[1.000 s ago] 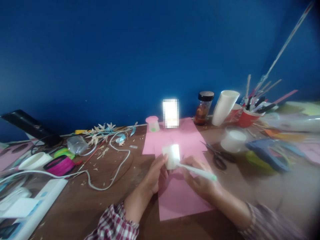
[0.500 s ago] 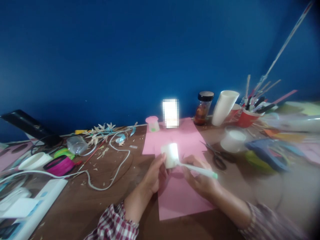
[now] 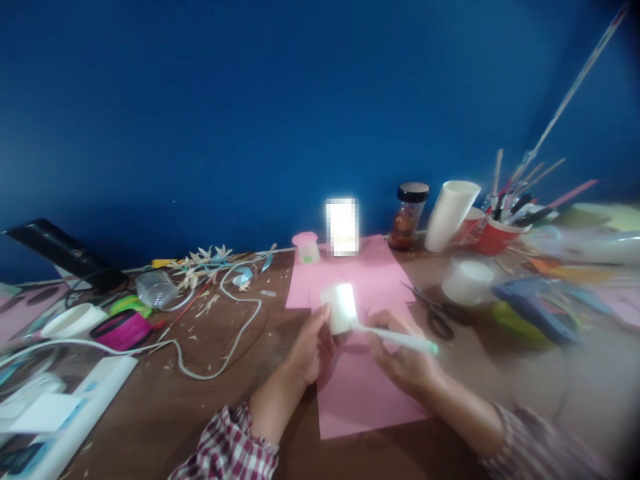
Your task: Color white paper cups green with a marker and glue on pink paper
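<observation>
A small white paper cup is gripped in my left hand, tilted over the pink paper. Bright light glares off its side. My right hand is closed around a slim white pen with a pale green end. The pen's other end points left and meets the lower right side of the cup, or nearly so; glare hides the exact tip. Pink paper sheets lie on the table under both hands. Behind the cup stands a small cup with a pink top.
Scissors and a clear tub lie to the right. Farther back stand a dark-lidded jar, stacked white cups and a red cup of pens. A white cable, magenta tape and a power strip occupy the left.
Almost nothing differs. The cup in my left hand has shifted or tipped very slightly, and the pen stays against or close to it. The whole view has drifted a few pixels.
</observation>
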Available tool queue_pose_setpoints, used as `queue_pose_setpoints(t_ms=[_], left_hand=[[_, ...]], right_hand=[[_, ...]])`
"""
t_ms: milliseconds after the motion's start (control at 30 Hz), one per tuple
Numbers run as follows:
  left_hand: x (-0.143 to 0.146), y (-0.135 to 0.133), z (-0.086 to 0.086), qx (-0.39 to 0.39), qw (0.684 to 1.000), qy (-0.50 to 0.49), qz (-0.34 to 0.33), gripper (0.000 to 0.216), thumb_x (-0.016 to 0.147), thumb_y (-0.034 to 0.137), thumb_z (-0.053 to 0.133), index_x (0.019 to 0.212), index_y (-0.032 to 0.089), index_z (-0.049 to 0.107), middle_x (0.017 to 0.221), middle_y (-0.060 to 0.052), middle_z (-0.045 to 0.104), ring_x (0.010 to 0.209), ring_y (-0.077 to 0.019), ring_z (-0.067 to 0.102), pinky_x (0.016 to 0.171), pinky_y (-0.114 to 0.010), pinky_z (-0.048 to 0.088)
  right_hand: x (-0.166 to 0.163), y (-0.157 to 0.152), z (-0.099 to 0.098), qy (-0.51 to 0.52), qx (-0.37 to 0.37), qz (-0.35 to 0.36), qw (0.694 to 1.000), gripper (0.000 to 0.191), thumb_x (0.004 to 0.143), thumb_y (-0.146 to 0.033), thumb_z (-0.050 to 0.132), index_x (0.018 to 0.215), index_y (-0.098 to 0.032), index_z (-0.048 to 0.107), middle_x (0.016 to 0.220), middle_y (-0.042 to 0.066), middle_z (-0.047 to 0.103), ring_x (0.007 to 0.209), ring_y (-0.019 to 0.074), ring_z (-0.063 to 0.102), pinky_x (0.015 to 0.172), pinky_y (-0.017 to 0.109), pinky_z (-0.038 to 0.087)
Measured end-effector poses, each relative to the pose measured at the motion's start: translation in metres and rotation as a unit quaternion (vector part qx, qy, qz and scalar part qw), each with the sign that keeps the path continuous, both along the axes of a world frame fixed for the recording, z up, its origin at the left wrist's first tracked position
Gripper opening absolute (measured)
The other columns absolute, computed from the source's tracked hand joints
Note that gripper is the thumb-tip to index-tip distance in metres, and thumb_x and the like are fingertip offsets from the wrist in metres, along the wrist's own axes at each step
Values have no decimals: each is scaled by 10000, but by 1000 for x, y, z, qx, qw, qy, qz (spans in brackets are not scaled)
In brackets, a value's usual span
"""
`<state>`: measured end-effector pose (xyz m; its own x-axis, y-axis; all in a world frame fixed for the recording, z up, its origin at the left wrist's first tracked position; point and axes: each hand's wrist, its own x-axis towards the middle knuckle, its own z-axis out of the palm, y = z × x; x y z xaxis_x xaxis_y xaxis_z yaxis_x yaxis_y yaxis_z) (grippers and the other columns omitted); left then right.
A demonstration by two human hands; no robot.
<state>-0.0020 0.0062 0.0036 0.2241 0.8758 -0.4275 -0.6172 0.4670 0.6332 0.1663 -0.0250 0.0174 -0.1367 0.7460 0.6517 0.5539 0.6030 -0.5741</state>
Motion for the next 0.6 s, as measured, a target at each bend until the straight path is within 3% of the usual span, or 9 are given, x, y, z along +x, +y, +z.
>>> queue_pose_setpoints(t_ms=[100, 267, 400, 600], left_hand=[[-2, 0, -2, 11, 1000, -6, 0, 269, 893, 303, 579, 1007, 70, 654, 891, -112, 716, 787, -188, 686, 768, -298, 575], [-4, 2, -4, -54, 997, 48, 5, 317, 855, 357, 633, 1001, 76, 638, 762, -91, 702, 607, -149, 672, 482, -186, 503], [-2, 1, 0, -36, 998, 40, 21, 307, 871, 336, 612, 1009, 63, 646, 832, -116, 719, 682, -173, 694, 633, -235, 571], [1, -1, 8, -29, 999, 27, 34, 288, 896, 310, 575, 1022, 58, 636, 871, -129, 719, 709, -186, 697, 684, -279, 592]], right_hand=[[0, 0, 0, 5, 1, -16, 1000, 38, 838, -190, 561, 813, -208, 583, 678, 12, 645, 564, 139, 590, 558, 233, 485], [-1, -1, 1, -11, 15, 7, 1000, 64, 832, -175, 556, 782, -209, 578, 670, 11, 640, 559, 135, 589, 562, 232, 482], [-1, -1, 1, 7, 6, -9, 1000, 47, 847, -192, 550, 814, -206, 581, 688, 16, 648, 582, 141, 599, 554, 232, 479], [0, -2, 2, -3, 13, 2, 1000, 64, 824, -156, 552, 791, -205, 576, 671, 6, 635, 577, 136, 593, 554, 227, 477]])
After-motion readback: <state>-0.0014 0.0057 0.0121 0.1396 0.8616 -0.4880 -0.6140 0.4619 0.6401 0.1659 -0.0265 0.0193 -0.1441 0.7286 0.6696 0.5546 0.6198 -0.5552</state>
